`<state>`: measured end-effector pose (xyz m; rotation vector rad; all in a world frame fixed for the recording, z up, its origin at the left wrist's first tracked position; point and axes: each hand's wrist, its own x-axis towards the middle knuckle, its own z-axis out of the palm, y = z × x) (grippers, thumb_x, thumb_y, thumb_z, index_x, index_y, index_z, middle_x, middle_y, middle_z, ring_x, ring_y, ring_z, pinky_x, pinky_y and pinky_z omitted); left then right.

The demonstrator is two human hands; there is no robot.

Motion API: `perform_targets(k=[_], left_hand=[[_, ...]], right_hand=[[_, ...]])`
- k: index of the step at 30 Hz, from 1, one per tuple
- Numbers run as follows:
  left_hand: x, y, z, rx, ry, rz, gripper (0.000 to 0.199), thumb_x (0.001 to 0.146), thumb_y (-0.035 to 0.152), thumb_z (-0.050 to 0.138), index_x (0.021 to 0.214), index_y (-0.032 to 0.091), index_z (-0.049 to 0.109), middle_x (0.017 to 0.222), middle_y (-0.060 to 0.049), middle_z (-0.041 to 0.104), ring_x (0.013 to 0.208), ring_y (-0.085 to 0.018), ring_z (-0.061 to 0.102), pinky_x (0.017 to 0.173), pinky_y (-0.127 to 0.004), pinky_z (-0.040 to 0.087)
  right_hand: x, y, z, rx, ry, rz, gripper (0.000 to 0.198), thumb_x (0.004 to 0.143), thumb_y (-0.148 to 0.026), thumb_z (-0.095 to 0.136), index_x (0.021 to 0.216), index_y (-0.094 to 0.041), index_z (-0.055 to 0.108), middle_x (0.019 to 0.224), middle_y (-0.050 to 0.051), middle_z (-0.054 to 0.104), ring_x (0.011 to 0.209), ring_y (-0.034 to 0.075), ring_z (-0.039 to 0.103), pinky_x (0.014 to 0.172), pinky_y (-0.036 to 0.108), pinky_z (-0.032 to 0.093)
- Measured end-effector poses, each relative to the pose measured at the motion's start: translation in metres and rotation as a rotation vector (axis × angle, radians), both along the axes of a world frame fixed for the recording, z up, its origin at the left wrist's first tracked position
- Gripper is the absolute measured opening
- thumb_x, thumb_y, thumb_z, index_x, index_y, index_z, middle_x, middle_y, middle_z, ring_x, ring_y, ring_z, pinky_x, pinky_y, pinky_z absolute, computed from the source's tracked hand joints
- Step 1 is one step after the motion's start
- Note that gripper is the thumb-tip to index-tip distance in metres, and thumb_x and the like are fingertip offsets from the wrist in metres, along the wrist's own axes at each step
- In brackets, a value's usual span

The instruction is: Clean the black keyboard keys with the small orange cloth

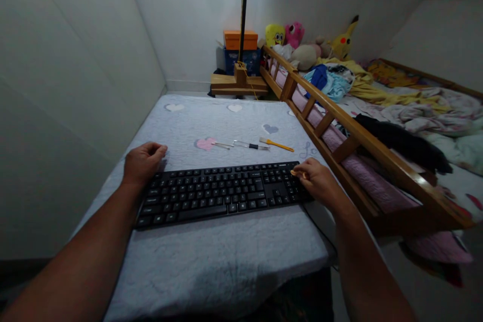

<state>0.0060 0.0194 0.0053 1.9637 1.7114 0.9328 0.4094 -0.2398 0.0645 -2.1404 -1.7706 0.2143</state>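
A black full-size keyboard [219,192] lies in front of me on the cloth-covered table. My left hand [145,162] rests at its upper left corner, fingers curled closed with nothing visible in them. Over the number pad at the right end, my right hand [316,181] pinches a small yellow-orange piece [298,174], mostly hidden by the fingers. Behind the keyboard lie thin cotton swabs [222,145], a wire tool with a black grip [253,146], and a brush with a yellow handle [277,145].
Pale cloth with heart prints covers the table [204,115]. A wooden bed rail [324,98] runs along the right, with bedding and plush toys [275,35] beyond. At the back stand a wooden stand base [239,83] and an orange box [240,39]. A cable [320,231] trails off the right edge.
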Motion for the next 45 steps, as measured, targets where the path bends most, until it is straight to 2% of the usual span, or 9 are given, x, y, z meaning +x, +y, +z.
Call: perform_targets(k=[4, 8, 22, 28, 37, 45], left_hand=[[-0.002, 0.002, -0.003, 0.001, 0.01, -0.008, 0.033, 0.076, 0.048, 0.056, 0.078, 0.017, 0.068, 0.073, -0.002, 0.069, 0.071, -0.017, 0.061, 0.067, -0.026, 0.044], [-0.003, 0.002, -0.002, -0.011, 0.013, -0.013, 0.034, 0.075, 0.048, 0.056, 0.078, 0.017, 0.068, 0.073, -0.003, 0.068, 0.07, -0.017, 0.061, 0.068, -0.026, 0.043], [0.0, -0.001, 0.001, -0.001, 0.008, -0.003, 0.032, 0.075, 0.048, 0.056, 0.076, 0.018, 0.068, 0.072, -0.002, 0.068, 0.068, -0.017, 0.061, 0.067, -0.026, 0.044], [-0.001, 0.002, -0.001, 0.007, 0.004, -0.004, 0.032, 0.075, 0.048, 0.057, 0.076, 0.018, 0.068, 0.071, -0.002, 0.068, 0.068, -0.017, 0.06, 0.066, -0.026, 0.044], [0.0, 0.0, 0.001, 0.01, 0.001, -0.012, 0.032, 0.076, 0.047, 0.057, 0.077, 0.018, 0.069, 0.071, -0.002, 0.068, 0.068, -0.017, 0.061, 0.065, -0.026, 0.044], [0.0, 0.001, -0.001, 0.002, 0.005, -0.001, 0.033, 0.074, 0.048, 0.057, 0.078, 0.017, 0.068, 0.072, -0.002, 0.068, 0.068, -0.017, 0.06, 0.066, -0.026, 0.044]], right_hand=[[-0.002, 0.018, -0.007, -0.002, -0.051, -0.04, 0.021, 0.088, -0.011, 0.057, 0.094, -0.018, 0.075, 0.092, 0.006, 0.061, 0.081, 0.016, 0.06, 0.075, 0.026, 0.045], [0.0, 0.021, -0.012, -0.026, -0.077, -0.027, 0.024, 0.087, -0.007, 0.056, 0.095, -0.018, 0.076, 0.092, 0.006, 0.061, 0.081, 0.015, 0.059, 0.076, 0.025, 0.045], [-0.001, -0.016, -0.008, -0.103, -0.039, 0.078, 0.024, 0.085, -0.009, 0.057, 0.094, -0.02, 0.076, 0.091, 0.005, 0.062, 0.077, 0.014, 0.061, 0.072, 0.025, 0.046], [-0.006, -0.031, -0.008, -0.126, -0.028, 0.067, 0.022, 0.086, -0.011, 0.056, 0.095, -0.019, 0.075, 0.091, 0.006, 0.062, 0.077, 0.015, 0.061, 0.072, 0.027, 0.046], [-0.02, -0.047, 0.006, -0.182, 0.022, 0.046, 0.022, 0.085, -0.011, 0.056, 0.091, -0.02, 0.075, 0.091, 0.006, 0.063, 0.078, 0.016, 0.062, 0.072, 0.027, 0.046], [-0.021, -0.051, 0.009, -0.192, 0.045, 0.039, 0.022, 0.086, -0.011, 0.055, 0.09, -0.021, 0.074, 0.093, 0.006, 0.063, 0.08, 0.016, 0.063, 0.073, 0.027, 0.047]])
